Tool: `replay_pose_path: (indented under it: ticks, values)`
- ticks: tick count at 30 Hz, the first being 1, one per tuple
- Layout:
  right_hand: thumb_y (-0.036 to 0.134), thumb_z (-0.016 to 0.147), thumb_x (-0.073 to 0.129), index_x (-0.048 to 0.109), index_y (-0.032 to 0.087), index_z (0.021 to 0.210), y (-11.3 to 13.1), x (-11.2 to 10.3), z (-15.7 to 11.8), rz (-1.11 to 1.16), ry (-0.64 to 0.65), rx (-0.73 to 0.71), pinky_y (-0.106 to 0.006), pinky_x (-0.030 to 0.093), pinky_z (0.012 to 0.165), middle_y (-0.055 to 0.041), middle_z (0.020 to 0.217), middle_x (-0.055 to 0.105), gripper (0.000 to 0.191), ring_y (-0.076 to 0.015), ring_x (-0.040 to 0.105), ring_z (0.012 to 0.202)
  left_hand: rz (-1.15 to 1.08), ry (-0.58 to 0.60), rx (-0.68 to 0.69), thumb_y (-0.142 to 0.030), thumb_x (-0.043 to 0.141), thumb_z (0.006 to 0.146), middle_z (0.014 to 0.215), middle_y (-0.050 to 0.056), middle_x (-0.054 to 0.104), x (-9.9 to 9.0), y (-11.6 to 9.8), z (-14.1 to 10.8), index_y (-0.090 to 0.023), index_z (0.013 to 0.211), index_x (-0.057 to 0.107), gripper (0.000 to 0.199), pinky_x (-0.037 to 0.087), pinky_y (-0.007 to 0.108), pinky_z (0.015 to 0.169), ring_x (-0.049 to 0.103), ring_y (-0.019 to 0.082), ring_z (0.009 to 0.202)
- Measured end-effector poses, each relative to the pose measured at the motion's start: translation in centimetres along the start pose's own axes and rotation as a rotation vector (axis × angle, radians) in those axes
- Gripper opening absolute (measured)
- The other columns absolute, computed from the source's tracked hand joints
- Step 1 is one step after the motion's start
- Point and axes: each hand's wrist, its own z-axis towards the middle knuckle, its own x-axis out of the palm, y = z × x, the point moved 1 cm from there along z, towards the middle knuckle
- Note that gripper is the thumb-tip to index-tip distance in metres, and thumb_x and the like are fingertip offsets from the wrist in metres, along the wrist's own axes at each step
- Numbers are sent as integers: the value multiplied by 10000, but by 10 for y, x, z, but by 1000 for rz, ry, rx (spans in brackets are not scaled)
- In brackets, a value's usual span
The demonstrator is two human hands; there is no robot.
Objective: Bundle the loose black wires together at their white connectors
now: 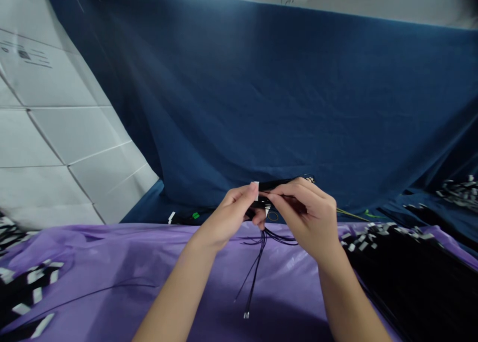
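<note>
1. Head view: the left grip (228, 211) is clamped on a bundle of black cables (272, 184), its thumb pressed to a white tab (257, 191), its other fingers curled below.
2. The right grip (312, 213) is pinched together on the same bundle, thumb against fingertips, just beside the left one; which strand it has cannot be told.
3. So the black cables lie between the two grips, held up above a purple sheet (179, 282). Loose strands (257, 262) hang below the left grip, ending in pale tips (246, 315).
4. To handle this well, let the left thumb keep the tab flat and the bundle tight, while the right grip works with fingertips only, pulling gently along the strands rather than across them.
5. The hanging strands could tangle; keep them clear of the fingers.
6. A cable pile (414, 282) lies right of the right grip, another (22, 292) well left of the left grip; keep the bundle apart from both.
</note>
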Motion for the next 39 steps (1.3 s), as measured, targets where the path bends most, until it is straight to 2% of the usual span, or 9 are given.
replay_pose_path:
  ticks: [8, 11, 16, 20, 23, 25, 29, 35, 39]
  values:
    - [193, 808, 706, 670, 216, 920, -16, -19, 1, 80, -56, 231, -228, 449, 529, 23, 728, 576, 120, -98, 544, 613, -174, -122, -22, -572, 528, 886, 512, -46, 425, -8, -7, -2, -137, 928, 697, 469, 433, 234, 581, 515, 103, 522]
    - [241, 746, 769, 648, 202, 825, -26, -31, -1, 81, -113, 316, -222, 449, 527, 13, 732, 584, 149, -109, 551, 635, -228, -182, -8, -569, 548, 877, 514, -45, 430, -12, -11, -2, -148, 904, 701, 449, 443, 227, 583, 533, 102, 522]
    - [414, 802, 706, 603, 159, 583, -34, -29, -3, 51, 263, 499, -226, 291, 430, 15, 524, 504, 352, -77, 389, 483, -286, -216, 0, -547, 553, 883, 516, -31, 474, -13, -13, -2, -153, 897, 696, 419, 462, 227, 591, 550, 109, 530]
    - [412, 866, 625, 590, 146, 525, -24, -15, -1, 406, 378, 547, -215, 303, 438, 3, 506, 503, 433, -71, 398, 479, -270, -200, -1, -533, 543, 894, 531, -7, 533, -9, -12, -1, -136, 893, 693, 425, 485, 240, 599, 568, 124, 541]
    - [436, 852, 646, 668, 150, 602, -19, -6, 0, 719, 376, 633, -193, 311, 396, 13, 483, 507, 380, -60, 390, 427, -283, -215, -18, -538, 541, 892, 571, 15, 585, -7, -10, 0, -130, 904, 688, 434, 498, 239, 619, 593, 132, 574]
    - [440, 862, 637, 735, 179, 785, -18, -2, -1, 866, 351, 719, -174, 282, 348, 30, 479, 507, 289, -53, 355, 386, -312, -225, -20, -537, 532, 898, 609, 28, 613, -7, -10, -1, -129, 918, 684, 436, 499, 235, 626, 603, 132, 592]
    - [369, 861, 654, 687, 255, 1114, -22, 4, -3, 953, 262, 774, -150, 294, 349, 44, 551, 551, 280, -50, 367, 402, -378, -204, -25, -526, 525, 907, 642, 30, 627, -7, -11, -2, -130, 925, 677, 425, 500, 237, 643, 609, 130, 608]
    - [340, 766, 752, 628, 188, 887, -25, 18, -4, 822, 128, 692, -157, 284, 375, 66, 579, 508, 231, -33, 369, 406, -445, -86, -26, -529, 505, 918, 628, 16, 614, 1, -10, -4, -134, 928, 674, 430, 483, 242, 640, 609, 129, 593]
    - [348, 786, 712, 600, 186, 870, -28, 24, -5, 688, 105, 696, -178, 344, 407, 50, 599, 547, 214, -62, 448, 439, -477, -25, -71, -528, 456, 941, 622, 8, 605, 9, -6, -4, -134, 964, 665, 447, 474, 253, 654, 601, 126, 587]
